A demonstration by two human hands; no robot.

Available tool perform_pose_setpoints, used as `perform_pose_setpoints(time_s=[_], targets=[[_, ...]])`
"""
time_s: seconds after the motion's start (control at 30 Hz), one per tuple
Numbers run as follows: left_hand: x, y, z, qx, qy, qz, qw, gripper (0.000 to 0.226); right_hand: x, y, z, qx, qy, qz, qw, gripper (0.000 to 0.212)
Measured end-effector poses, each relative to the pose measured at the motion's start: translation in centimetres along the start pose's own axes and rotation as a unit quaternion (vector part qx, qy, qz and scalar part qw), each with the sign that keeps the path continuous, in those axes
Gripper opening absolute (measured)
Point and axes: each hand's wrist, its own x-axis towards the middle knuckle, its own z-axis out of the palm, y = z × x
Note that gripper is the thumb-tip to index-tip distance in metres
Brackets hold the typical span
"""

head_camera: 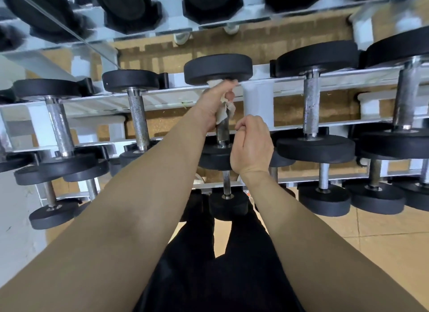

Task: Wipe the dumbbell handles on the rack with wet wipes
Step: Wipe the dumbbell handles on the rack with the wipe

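You're stretching both arms out toward the rack (257, 102), forearms running nearly parallel. Your left hand (212, 107) is curling its fingers tight around the wipe (224, 113), which is bunched round the upper part of the handle (222, 135) on the middle dumbbell (218, 72), right under its far head. Your right hand (253, 147) is sitting just beside the handle's near end with its fingers curled in and the thumb on top. Can't tell if it's pinching anything.
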Motion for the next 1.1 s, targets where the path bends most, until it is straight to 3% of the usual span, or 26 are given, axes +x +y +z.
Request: perform_pose_setpoints(time_s=[0.1,0.2,0.27,0.37,0.47,0.53,0.6,0.73,0.77,0.87,0.97,1.1], targets=[[-0.4,-2.1,0.1,0.174,0.137,0.064,0.973,0.027,-0.1,-0.1,-0.1,0.001,0.002,0.002,1.0,0.028],[-1.5,-4.0,-0.8,0.344,0.125,0.078,0.927,0.041,0.0,0.1,-0.2,-0.013,-0.003,0.006,1.0,0.025],[-2.7,-4.2,-1.2,0.464,0.109,0.061,0.877,0.055,0.0,0.1,-0.1,-0.022,-0.011,0.007,1.0,0.025],[-5.5,-4.1,-1.4,0.58,0.109,0.066,0.805,0.046,-0.3,-0.3,-0.4,-0.005,-0.001,-0.002,1.0,0.038],[-8.3,-4.8,-1.9,0.593,0.152,0.131,0.78,0.023,-0.1,-0.6,-1.2,-0.033,-0.039,0.023,0.998,0.034],[-9.9,-5.6,-2.3,0.548,0.196,0.176,0.794,0.022,-0.1,-1.2,-1.9,-0.051,-0.073,0.071,0.994,0.029],[-11.9,-6.3,-2.4,0.462,0.216,0.219,0.832,0.016,-0.8,-1.5,-2.9,-0.041,-0.088,0.068,0.993,0.028],[-15.5,-7.2,-1.5,0.332,0.172,0.281,0.884,0.012,-2.8,-1.7,-5.7,0.06,-0.139,0.045,0.987,0.03],[-16.3,-7.4,-1.2,0.307,0.163,0.284,0.893,0.012,-3.1,-2.1,-6.7,0.141,-0.149,0.082,0.975,0.029],[-17.5,-7.7,-0.5,0.235,0.129,0.264,0.927,0.014,-3.3,-3.7,-9.5,0.343,-0.207,0.214,0.891,0.028],[-18.2,-7.6,-0.4,0.17,0.079,0.239,0.953,0.019,-3.4,-4.0,-11.6,0.313,-0.268,0.156,0.898,0.016],[-18.8,-7.5,-0.9,0.082,0.037,0.198,0.976,0.032,-4.1,-4.6,-13.3,0.334,-0.205,0.165,0.905,0.005]])
